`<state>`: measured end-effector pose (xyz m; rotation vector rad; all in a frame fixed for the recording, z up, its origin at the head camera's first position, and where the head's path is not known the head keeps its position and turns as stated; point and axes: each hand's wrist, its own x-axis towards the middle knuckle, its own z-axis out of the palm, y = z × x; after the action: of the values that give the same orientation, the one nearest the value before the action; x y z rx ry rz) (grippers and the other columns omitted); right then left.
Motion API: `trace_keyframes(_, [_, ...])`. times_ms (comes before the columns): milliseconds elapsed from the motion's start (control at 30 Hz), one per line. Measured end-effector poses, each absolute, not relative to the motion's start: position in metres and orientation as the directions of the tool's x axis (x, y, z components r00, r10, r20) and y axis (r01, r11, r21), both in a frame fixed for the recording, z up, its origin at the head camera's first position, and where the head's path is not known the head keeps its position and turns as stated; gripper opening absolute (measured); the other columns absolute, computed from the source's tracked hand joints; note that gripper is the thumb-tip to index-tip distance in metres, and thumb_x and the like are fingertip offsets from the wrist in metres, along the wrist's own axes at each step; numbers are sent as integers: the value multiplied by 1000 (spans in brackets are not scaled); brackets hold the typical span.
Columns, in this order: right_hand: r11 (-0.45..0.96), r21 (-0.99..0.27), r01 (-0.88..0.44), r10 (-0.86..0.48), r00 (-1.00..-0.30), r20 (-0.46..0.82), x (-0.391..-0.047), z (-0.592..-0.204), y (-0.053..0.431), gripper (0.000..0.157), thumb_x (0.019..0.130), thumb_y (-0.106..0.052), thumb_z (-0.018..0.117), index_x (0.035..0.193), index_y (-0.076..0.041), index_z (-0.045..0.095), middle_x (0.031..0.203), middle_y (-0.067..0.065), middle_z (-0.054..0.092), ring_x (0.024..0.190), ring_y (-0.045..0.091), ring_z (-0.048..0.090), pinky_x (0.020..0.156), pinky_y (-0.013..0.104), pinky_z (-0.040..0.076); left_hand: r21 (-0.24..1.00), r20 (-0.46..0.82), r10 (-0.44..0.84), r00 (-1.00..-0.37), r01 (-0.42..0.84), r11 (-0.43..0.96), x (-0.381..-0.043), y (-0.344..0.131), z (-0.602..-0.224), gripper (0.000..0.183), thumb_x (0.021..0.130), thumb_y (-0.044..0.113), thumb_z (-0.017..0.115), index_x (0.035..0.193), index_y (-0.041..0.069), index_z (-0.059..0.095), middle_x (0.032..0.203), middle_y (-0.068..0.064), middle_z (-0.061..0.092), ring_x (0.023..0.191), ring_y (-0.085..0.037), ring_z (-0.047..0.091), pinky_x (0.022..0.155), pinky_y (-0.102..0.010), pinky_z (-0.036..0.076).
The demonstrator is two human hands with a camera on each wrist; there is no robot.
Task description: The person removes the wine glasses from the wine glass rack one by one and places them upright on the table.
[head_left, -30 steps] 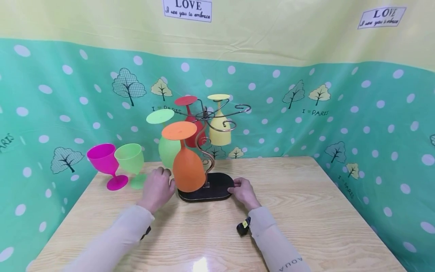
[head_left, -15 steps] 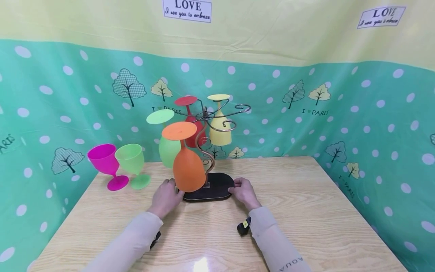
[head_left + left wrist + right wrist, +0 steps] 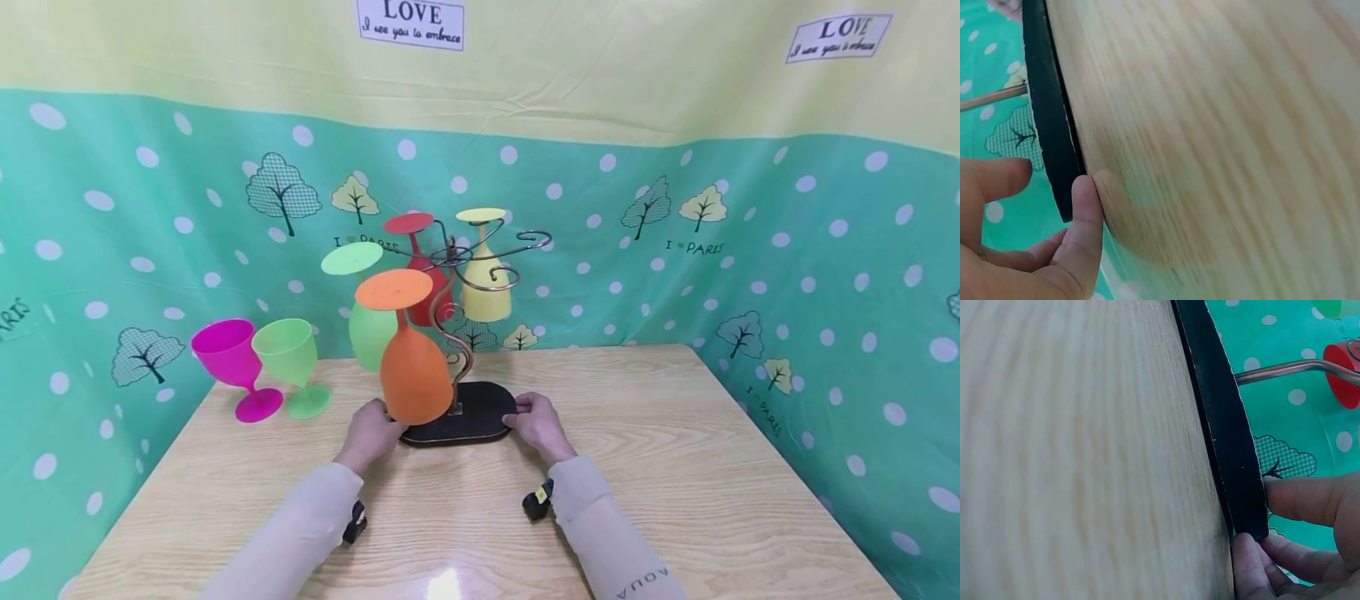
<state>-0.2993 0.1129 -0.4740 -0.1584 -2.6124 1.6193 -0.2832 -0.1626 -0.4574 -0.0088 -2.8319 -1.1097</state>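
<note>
A metal glass rack with curled arms [image 3: 480, 408] stands on a black oval base. Upside down on its arms hang an orange goblet [image 3: 416, 379], a light green goblet [image 3: 367, 333], a red goblet [image 3: 422, 315] and a yellow goblet [image 3: 486, 300]. My left hand [image 3: 371, 435] holds the base's left end; in the left wrist view a fingertip [image 3: 1087, 197] sits at the lower edge, the thumb close over the top face. My right hand [image 3: 538, 425] pinches the right end, thumb [image 3: 1300, 499] on top and fingers at the lower edge.
Left of the rack, a magenta goblet [image 3: 227, 354] and another light green goblet [image 3: 287, 354] stand upright on the wooden table [image 3: 660, 467]. A dotted green and yellow curtain [image 3: 600, 208] closes off the back and both sides.
My left hand has moved right, from beside the upright light green goblet to the left end of the rack's base. The right hand stays at the right end; the rack has hardly moved.
</note>
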Motion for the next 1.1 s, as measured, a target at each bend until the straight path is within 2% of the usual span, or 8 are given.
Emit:
trace_keyframes(100, [450, -892, 46, 117, -993, 7, -299, -474, 112, 40, 72, -5, 70, 107, 6, 55, 95, 15, 58, 82, 22, 53, 72, 32, 46, 711, 87, -61, -994, 19, 703, -282, -163, -456, 26, 76, 22, 64, 83, -3, 60, 79, -12, 60, 71, -25, 53, 63, -36, 45])
trace_keyframes(267, [460, -886, 53, 123, -992, 4, -299, -475, 112, 40, 72, -6, 70, 107, 5, 56, 96, 15, 58, 82, 22, 53, 72, 32, 46, 790, 5, -100, -995, -57, 610, -285, -164, -460, 25, 74, 10, 66, 92, -6, 60, 84, -13, 62, 64, -18, 59, 58, -29, 49])
trace_keyframes(400, [473, -879, 68, 132, -991, -6, -299, -475, 112, 39, 73, -7, 70, 107, 3, 56, 96, 14, 57, 84, 22, 52, 73, 33, 46, 790, -3, -95, -995, -60, 611, -287, -164, -462, 24, 73, 8, 68, 91, -5, 61, 83, -12, 63, 60, -15, 58, 55, -25, 49])
trace_keyframes(500, [473, -878, 72, 125, -992, -14, -300, -474, 113, 39, 73, -6, 70, 108, 3, 56, 97, 14, 57, 85, 23, 53, 74, 33, 46, 789, 1, -93, -996, -56, 612, -287, -163, -462, 22, 73, 7, 69, 91, -4, 61, 82, -12, 62, 60, -15, 59, 54, -25, 49])
trace_keyframes(733, [469, -881, 62, 69, -997, -33, -301, -468, 121, 38, 76, -5, 68, 110, 4, 55, 92, 11, 58, 81, 21, 54, 69, 30, 48, 855, -42, -89, -995, -82, 512, -285, -162, -464, 26, 75, 2, 67, 97, -7, 57, 88, -18, 60, 61, -20, 63, 55, -28, 53])
trace_keyframes(933, [490, -870, 47, 34, -999, -34, -305, -442, 145, 36, 82, -9, 62, 116, 2, 52, 94, 9, 58, 83, 20, 57, 72, 31, 49, 853, -30, -89, -996, -72, 518, -287, -162, -466, 29, 75, 1, 67, 100, -8, 55, 90, -18, 57, 63, -17, 61, 56, -25, 53])
trace_keyframes(1100, [545, -838, -27, 11, -999, 39, -312, -398, 172, 36, 86, -14, 58, 118, -1, 50, 102, 9, 57, 92, 23, 55, 78, 34, 49, 855, -43, -86, -995, -81, 512, -287, -162, -464, 30, 74, 0, 67, 100, -9, 54, 88, -18, 58, 64, -19, 62, 55, -25, 53])
